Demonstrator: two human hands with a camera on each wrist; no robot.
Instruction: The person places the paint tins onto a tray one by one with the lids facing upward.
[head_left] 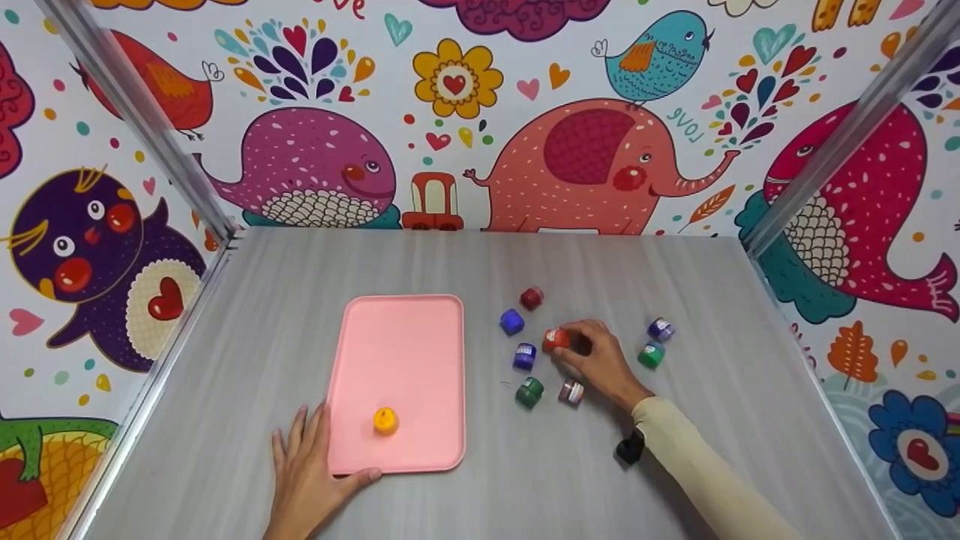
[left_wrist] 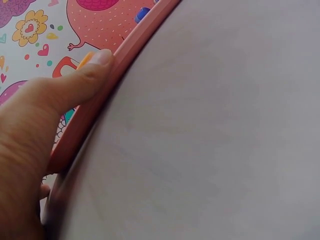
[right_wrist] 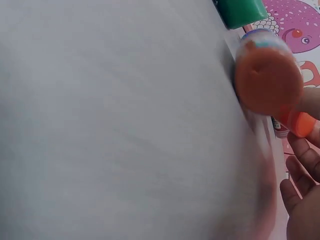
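Note:
Near the middle of the table, my right hand (head_left: 600,364) pinches a small orange-red paint jar (head_left: 556,340) between thumb and fingers. In the right wrist view that orange jar (right_wrist: 303,124) shows beside the fingertips, partly behind a brown jar (right_wrist: 267,80). My left hand (head_left: 306,465) lies at the near left corner of a pink tray (head_left: 397,345), its fingers straight along the left side and its thumb on the near rim. The left wrist view shows the thumb (left_wrist: 82,82) against the rim. A yellow jar (head_left: 385,421) stands on the tray.
Around the right hand are a dark red jar (head_left: 532,298), two blue-violet jars (head_left: 512,322), a dark green jar (head_left: 529,392) and a brown one (head_left: 571,391). Farther right, a purple jar (head_left: 661,328) touches or nearly touches a green jar (head_left: 651,354). Patterned walls border the table.

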